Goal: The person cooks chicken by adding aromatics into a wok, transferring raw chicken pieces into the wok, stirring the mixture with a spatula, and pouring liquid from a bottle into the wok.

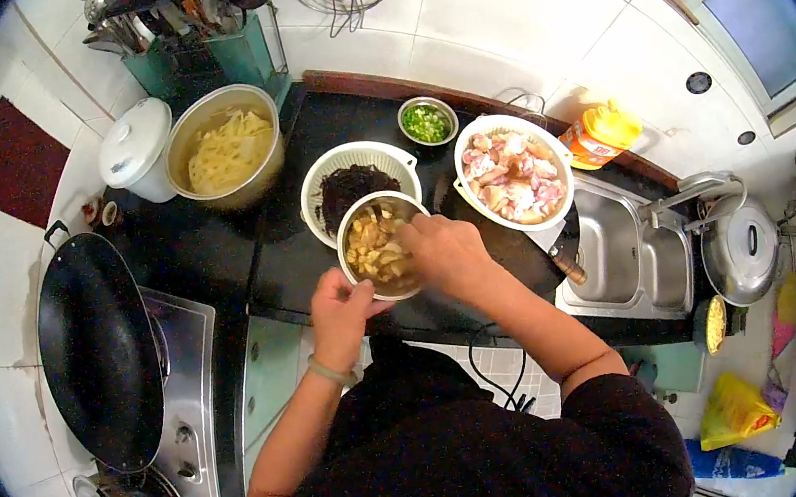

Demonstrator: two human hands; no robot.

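A metal bowl of yellowish-brown chopped pieces is tilted slightly above the counter. My left hand grips its near left rim, thumb on the edge and fingers beneath. Over the right side of the bowl, my right hand reaches in with curled fingers; their tips and anything between them are hidden. Just behind stands a white plastic basket with dark, stringy food, partly covered by the bowl. To the right, a white colander holds cut raw meat. Chopped green onion fills a small metal bowl at the back.
A large pot of pale strips and a white lidded container stand at left. The wok rests on the gas stove. Right of the cutting board lies a wooden-handled knife, beside the double sink.
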